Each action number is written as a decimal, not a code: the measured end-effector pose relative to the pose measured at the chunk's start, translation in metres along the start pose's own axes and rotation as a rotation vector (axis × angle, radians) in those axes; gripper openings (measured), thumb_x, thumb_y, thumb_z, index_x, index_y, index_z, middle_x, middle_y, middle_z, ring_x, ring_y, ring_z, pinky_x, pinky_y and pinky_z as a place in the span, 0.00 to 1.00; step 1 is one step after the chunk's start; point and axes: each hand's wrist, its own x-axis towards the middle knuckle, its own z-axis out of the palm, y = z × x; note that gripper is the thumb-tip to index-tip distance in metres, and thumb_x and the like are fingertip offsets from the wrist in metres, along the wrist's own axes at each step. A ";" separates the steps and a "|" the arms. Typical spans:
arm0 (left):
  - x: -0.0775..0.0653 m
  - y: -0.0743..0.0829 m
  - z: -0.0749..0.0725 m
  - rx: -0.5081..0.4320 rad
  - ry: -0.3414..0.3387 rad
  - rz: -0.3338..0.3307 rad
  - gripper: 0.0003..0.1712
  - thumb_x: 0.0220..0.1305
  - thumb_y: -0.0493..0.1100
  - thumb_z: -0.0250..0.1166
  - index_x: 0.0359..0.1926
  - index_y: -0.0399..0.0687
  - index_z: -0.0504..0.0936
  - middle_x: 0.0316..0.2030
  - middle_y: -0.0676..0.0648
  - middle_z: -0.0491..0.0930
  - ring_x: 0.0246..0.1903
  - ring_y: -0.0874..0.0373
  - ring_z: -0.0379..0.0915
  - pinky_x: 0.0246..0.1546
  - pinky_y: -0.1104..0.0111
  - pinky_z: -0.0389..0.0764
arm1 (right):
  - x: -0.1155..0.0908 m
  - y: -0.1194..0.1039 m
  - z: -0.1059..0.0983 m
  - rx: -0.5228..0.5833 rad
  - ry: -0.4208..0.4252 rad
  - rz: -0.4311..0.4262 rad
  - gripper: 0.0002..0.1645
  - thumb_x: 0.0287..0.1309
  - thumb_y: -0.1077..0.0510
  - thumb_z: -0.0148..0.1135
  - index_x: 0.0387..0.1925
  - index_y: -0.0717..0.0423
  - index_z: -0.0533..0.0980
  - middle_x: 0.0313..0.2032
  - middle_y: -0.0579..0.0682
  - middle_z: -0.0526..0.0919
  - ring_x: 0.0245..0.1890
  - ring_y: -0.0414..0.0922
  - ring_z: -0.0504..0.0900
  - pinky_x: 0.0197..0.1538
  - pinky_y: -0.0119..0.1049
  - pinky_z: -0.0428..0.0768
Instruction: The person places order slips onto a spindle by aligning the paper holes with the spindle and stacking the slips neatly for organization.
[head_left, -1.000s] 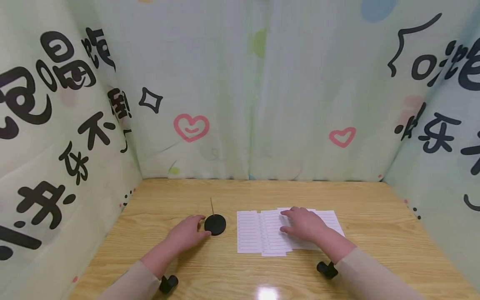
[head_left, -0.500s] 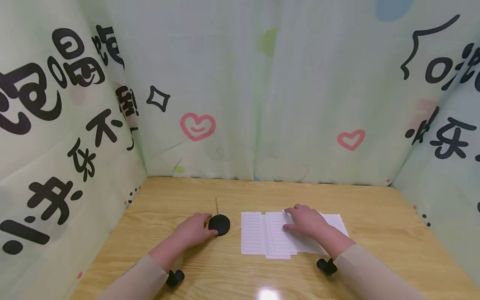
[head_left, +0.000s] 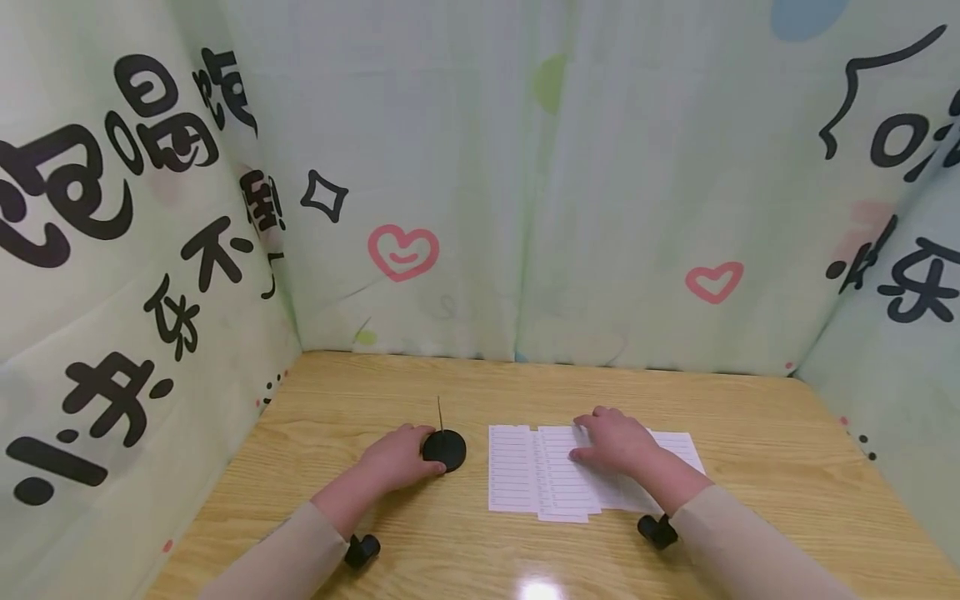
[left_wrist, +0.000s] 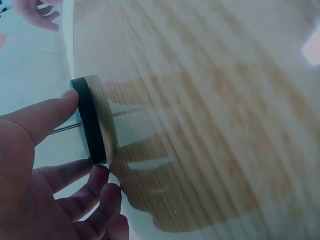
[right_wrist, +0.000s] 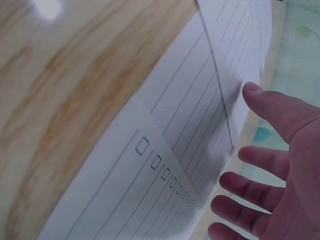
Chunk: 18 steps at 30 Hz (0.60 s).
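A receipt spike with a round black base (head_left: 445,451) and a thin upright rod (head_left: 440,414) stands on the table, left of the papers. My left hand (head_left: 401,460) grips that base from its left side. In the left wrist view the thumb (left_wrist: 67,102) presses one side of the black base (left_wrist: 90,120), and fingertips meet the opposite side. Several overlapping lined paper sheets (head_left: 512,471) lie flat to the right. Over them, my right hand (head_left: 615,448) spreads relaxed fingers; the right wrist view shows its thumb (right_wrist: 270,105) apart from the fingers, nothing held between.
The wooden table (head_left: 360,392) is enclosed by pale printed curtains (head_left: 480,317) at the back and both sides. Small black wrist devices, one on the left wrist (head_left: 363,551) and one on the right wrist (head_left: 657,531), sit below the sleeves. Some sheets carry a column of small checkboxes (right_wrist: 142,146).
My left hand has moved right and closed its thumb and fingers onto the spike's base. My right hand stays over the sheets. The head view has turned slightly left.
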 end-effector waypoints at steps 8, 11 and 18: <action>0.000 0.003 0.001 0.000 0.009 -0.002 0.39 0.58 0.57 0.72 0.66 0.44 0.73 0.58 0.37 0.75 0.56 0.41 0.73 0.54 0.49 0.74 | 0.002 0.001 0.003 -0.014 0.000 -0.006 0.35 0.55 0.40 0.70 0.56 0.60 0.78 0.48 0.57 0.78 0.49 0.57 0.78 0.50 0.55 0.76; 0.002 0.002 0.003 0.002 0.010 -0.001 0.39 0.58 0.58 0.72 0.66 0.45 0.73 0.56 0.38 0.75 0.54 0.42 0.74 0.53 0.50 0.75 | 0.004 0.002 0.006 -0.010 0.008 -0.009 0.35 0.55 0.40 0.71 0.55 0.60 0.79 0.46 0.56 0.78 0.47 0.56 0.78 0.49 0.54 0.76; 0.001 0.000 0.003 0.000 0.008 -0.013 0.39 0.58 0.58 0.72 0.66 0.45 0.74 0.57 0.38 0.74 0.55 0.41 0.73 0.53 0.49 0.74 | 0.005 -0.001 0.010 0.028 0.022 -0.014 0.32 0.55 0.43 0.71 0.54 0.59 0.79 0.45 0.56 0.78 0.47 0.56 0.78 0.49 0.54 0.76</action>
